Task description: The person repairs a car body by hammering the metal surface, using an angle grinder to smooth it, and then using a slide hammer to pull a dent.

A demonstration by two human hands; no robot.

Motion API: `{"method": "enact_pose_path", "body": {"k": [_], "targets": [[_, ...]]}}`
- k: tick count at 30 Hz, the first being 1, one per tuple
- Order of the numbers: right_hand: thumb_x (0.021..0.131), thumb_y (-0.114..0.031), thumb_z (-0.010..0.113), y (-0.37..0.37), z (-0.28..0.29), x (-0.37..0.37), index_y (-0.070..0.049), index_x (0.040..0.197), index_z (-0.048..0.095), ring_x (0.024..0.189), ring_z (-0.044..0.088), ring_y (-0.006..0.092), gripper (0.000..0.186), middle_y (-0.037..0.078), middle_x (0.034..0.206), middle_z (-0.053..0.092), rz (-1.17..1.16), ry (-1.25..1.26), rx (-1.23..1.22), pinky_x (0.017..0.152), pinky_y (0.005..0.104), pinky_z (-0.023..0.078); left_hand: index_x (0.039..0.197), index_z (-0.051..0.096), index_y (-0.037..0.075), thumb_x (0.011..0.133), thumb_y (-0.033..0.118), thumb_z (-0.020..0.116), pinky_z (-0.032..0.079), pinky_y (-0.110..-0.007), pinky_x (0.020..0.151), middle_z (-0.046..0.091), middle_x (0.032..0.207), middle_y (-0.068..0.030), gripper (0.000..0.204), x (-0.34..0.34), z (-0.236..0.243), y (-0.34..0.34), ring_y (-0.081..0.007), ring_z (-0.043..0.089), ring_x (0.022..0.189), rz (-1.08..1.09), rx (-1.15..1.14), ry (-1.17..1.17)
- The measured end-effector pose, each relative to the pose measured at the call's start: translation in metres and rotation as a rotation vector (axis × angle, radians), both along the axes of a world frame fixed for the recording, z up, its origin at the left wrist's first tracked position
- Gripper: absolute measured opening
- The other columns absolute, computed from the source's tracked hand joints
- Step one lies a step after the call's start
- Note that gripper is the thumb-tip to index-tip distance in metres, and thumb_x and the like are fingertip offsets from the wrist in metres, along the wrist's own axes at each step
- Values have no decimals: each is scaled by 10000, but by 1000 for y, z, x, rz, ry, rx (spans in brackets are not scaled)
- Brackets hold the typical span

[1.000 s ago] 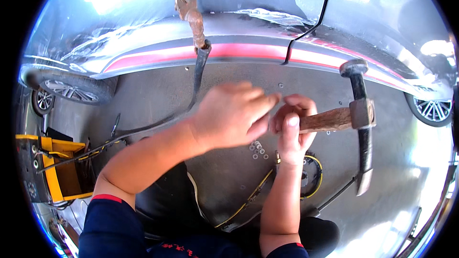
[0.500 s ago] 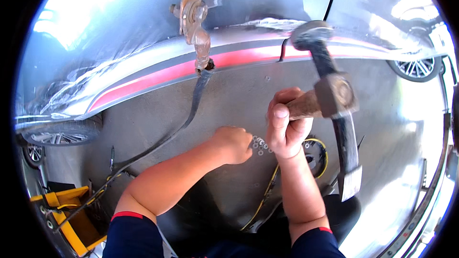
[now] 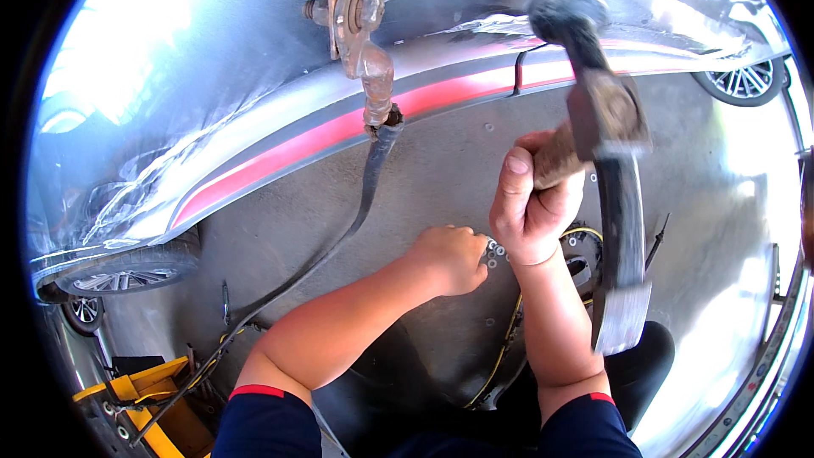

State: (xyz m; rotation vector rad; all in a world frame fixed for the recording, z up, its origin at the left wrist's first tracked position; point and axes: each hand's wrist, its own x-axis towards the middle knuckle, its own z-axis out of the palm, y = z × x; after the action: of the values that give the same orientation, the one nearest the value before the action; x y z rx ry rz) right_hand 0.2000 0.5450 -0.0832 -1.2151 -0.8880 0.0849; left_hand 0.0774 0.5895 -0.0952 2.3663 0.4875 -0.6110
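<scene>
My right hand (image 3: 543,195) is wrapped round the wooden handle of a hammer (image 3: 612,114), raised over the floor close to the car's side. The hammer has a round face at its far end and a long, flat blade-like end towards me, slightly blurred. My left hand (image 3: 454,259) is closed in a loose fist, knuckles up; whatever it may hold is hidden. Small ring washers (image 3: 493,261) show right beside its fingers; I cannot tell whether they are held or lie on the floor. A rusty metal clamp (image 3: 365,25) with a black cable (image 3: 366,187) is fixed to the car panel.
The scuffed dark car body (image 3: 246,51) with a red stripe (image 3: 280,165) spans the far side. A yellow cart (image 3: 157,390) stands at the lower left. A yellow-edged hose or cable (image 3: 509,331) lies on the grey floor, behind my right forearm.
The whole view has shifted a little, so the car and clamp sit further right and higher. The hammer and both hands also appear further right, the hammer higher. Both hands keep their closed shape.
</scene>
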Motion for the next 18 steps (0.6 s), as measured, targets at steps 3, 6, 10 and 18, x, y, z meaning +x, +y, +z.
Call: {"method": "enact_pose_path", "body": {"k": [3, 6, 10, 18], "targets": [[1012, -71, 617, 7, -3, 1, 3, 1060, 576, 774, 519, 99, 98, 18, 897, 579, -123, -260, -79, 700, 238, 445, 1059, 675, 40, 902, 312, 627, 547, -478, 929, 712, 1084, -159, 318, -10, -37, 0, -365, 682, 1055, 10, -6, -87], [1014, -65, 603, 4, 14, -1, 3, 1015, 557, 723, 515, 110, 81, 36, 880, 575, -113, -256, 1, 677, 257, 444, 1041, 676, 41, 898, 313, 628, 549, -479, 922, 711, 1072, -166, 311, -8, -30, -2, -370, 685, 1039, 21, 10, -209], [1015, -35, 586, 10, 7, -1, 7, 989, 536, 705, 491, 96, 70, 34, 858, 557, -160, -328, -23, 655, 250, 435, 1043, 677, 44, 902, 315, 627, 551, -480, 917, 711, 1066, -169, 310, -15, -68, -1, -362, 690, 1043, 73, -55, -172], [1010, -92, 636, 6, 9, -5, -9, 1020, 550, 713, 501, 92, 120, 11, 843, 558, -112, -181, -52, 677, 230, 440, 1068, 679, 54, 923, 340, 608, 553, -483, 919, 710, 1095, -151, 328, -16, -66, 2, -341, 690, 1066, 113, -94, -143]]}}
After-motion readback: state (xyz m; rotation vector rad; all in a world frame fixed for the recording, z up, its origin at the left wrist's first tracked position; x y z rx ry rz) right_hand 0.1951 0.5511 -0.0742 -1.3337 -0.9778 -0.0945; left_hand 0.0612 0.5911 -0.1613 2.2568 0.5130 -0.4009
